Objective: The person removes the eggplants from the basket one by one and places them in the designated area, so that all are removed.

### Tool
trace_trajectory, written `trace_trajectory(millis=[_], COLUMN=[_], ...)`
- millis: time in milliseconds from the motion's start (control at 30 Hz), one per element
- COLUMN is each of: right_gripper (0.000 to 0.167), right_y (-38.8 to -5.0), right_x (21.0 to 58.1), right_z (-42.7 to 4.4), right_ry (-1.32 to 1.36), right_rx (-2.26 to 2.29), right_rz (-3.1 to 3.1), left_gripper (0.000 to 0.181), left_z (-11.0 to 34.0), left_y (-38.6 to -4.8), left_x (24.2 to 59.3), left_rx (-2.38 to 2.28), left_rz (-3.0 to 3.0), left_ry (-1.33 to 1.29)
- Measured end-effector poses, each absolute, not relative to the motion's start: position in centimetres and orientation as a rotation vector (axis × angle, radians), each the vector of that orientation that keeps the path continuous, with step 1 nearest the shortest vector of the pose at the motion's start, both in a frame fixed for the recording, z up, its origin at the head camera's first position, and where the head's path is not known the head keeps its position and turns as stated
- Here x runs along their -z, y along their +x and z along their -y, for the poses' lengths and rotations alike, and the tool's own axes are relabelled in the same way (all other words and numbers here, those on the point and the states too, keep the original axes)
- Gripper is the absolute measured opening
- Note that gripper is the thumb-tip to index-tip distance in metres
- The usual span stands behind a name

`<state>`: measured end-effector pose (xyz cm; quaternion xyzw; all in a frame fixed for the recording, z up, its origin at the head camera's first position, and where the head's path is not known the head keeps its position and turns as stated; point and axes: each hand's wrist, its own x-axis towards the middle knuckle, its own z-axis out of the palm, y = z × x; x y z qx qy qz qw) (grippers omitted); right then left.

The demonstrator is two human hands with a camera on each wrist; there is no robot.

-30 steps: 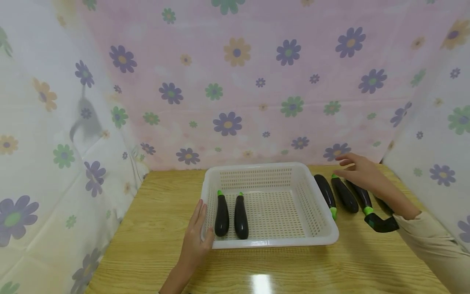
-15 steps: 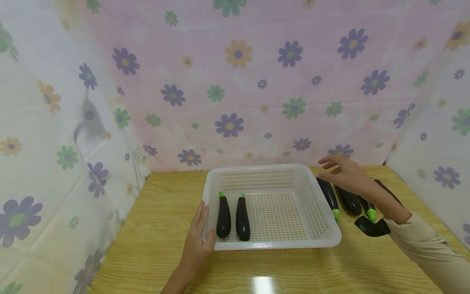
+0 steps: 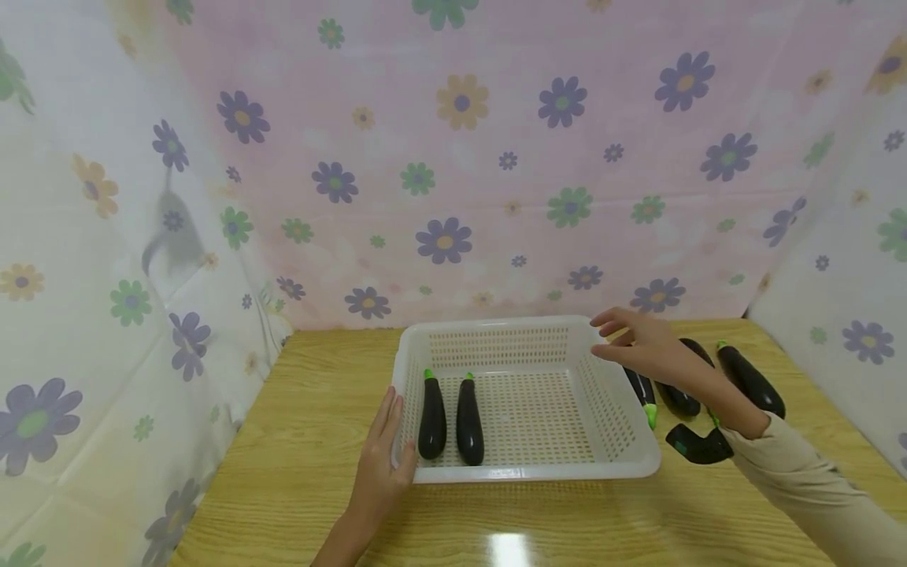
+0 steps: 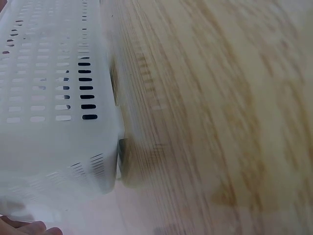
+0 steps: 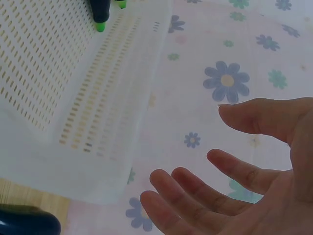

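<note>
A white plastic basket (image 3: 537, 472) with slotted walls stands on the table. Two dark eggplants with green stems, the left one (image 3: 432, 417) and the right one (image 3: 469, 421), lie side by side in its left part. My left hand (image 3: 379, 457) holds the basket's left rim near the front corner, thumb over the rim and fingers along the outside; only fingertips (image 4: 32, 227) show in the left wrist view. Bare of any object, my right hand (image 3: 648, 346) hovers by the basket's back right corner, fingers loosely bent and thumb apart.
Right of the basket several more eggplants lie on the wooden table (image 3: 319, 394), one (image 3: 751, 379) farthest right, others partly behind my right arm. A black device (image 3: 697, 445) sits at my right wrist. Flowered cloth (image 3: 439, 157) hangs at the back and both sides.
My right hand has moved left, from above the eggplants to the basket's back right corner, uncovering the farthest right eggplant. My left hand stays on the rim.
</note>
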<state>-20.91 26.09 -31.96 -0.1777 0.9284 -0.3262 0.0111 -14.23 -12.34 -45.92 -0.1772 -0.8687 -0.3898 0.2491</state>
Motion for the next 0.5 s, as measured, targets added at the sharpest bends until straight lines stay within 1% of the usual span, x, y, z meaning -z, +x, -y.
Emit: trace_trajectory(millis=[500], right_gripper=[0.043], right_y=[-21.4], right_x=[32.9], right_z=[-23.3], right_ry=[-0.666], right_rx=[1.032], right_rz=[-2.831], left_gripper=[0.067], left_z=[12.3], left_y=[-14.2], left_x=[45.8], left_rx=[1.094], left_rz=[2.371], left_ry=[-0.489])
